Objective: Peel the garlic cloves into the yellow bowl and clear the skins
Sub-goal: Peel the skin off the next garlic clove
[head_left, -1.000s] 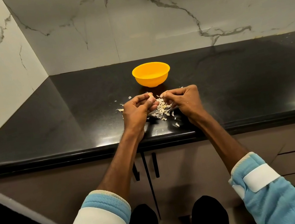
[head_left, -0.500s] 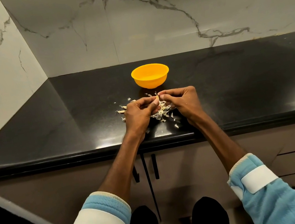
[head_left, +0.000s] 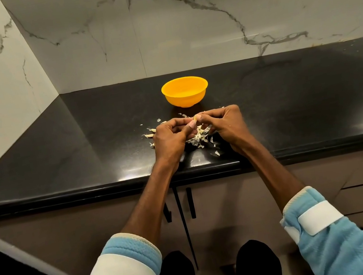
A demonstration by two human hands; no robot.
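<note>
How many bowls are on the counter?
1. The yellow bowl sits on the black counter, just beyond the two hands and the pile of garlic skins. No other bowl shows.

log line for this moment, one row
step: peeling | left hand + right hand: pinching garlic clove | skins: on counter | yellow bowl: beyond hands
</note>
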